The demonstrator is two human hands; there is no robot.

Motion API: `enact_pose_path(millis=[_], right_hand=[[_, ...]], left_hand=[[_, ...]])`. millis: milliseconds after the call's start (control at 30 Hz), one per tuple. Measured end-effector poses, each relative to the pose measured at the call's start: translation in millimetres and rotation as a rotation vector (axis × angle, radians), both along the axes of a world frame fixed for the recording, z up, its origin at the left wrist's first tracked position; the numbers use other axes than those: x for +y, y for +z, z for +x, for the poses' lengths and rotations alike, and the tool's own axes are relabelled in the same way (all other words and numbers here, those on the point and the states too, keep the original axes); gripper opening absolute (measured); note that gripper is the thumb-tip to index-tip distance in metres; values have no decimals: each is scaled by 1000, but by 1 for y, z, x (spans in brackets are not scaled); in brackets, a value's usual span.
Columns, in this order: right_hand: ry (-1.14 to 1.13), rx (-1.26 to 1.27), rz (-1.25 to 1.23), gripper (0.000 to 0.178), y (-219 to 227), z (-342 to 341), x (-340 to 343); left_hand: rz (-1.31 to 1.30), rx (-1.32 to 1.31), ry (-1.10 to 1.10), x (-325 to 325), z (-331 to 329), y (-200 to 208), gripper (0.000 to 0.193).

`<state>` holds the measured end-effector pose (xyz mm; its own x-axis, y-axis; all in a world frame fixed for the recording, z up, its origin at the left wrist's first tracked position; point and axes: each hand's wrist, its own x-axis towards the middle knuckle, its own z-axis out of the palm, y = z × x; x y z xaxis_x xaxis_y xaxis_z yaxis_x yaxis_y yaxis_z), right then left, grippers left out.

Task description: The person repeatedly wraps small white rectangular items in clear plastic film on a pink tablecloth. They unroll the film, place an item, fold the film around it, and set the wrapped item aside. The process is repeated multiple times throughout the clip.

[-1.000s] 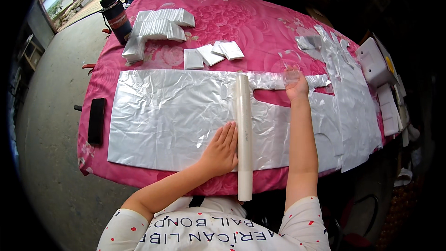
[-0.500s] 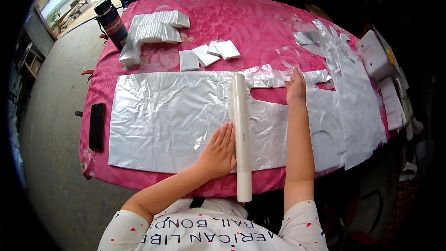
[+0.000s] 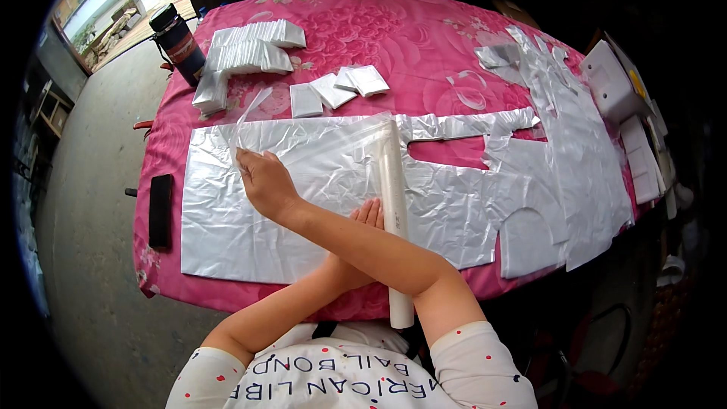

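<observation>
A long roll of clear plastic film (image 3: 391, 182) stands lengthwise across a flat silvery-white plastic sheet (image 3: 208, 220). My right hand (image 3: 266, 184) reaches over my left forearm to the sheet's left part, closed on the loose end of the plastic film (image 3: 326, 153). A thin strip of film sticks up past its fingers. The film stretches from the roll's far end to that hand. Beside the roll, my left hand (image 3: 369, 214) lies flat on the sheet, fingers straight; my right forearm hides part of it.
A pink flowered cloth covers the table (image 3: 424, 38). Folded white packets (image 3: 246, 53) are stacked at the far left, with several loose packets (image 3: 333, 91) nearby. A dark flask (image 3: 178, 45) and a black case (image 3: 160, 212) stand at left. More plastic sheets (image 3: 583, 159) and white holders (image 3: 617, 83) lie right.
My right hand has swung from the far right, across the roll and over my left arm, drawing clear film out leftward. My left hand has stayed beside the roll.
</observation>
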<state>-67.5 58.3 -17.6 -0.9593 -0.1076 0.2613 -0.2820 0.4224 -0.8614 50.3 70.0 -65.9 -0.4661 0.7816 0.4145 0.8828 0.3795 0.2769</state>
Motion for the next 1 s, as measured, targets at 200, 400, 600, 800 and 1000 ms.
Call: enact_pose_path(millis=[200,400,600,800,1000], right_hand=[[159,-59,462,55,-44,21,-39],[168,290,210,51,18,90,57],[-203,208,346,38,1,162,187],[30,154,426,49,-18,172,198],[156,126,584,56,-17,147,142]], left_hand=[[-33,60,29,8,-5,-23,53],[288,-290,60,-6,-17,2,51],[686,-1257,23,28,-98,35,51],[904,-2056,228,53,-139,24,54],[755,-1449,301,-17,-152,53,36]])
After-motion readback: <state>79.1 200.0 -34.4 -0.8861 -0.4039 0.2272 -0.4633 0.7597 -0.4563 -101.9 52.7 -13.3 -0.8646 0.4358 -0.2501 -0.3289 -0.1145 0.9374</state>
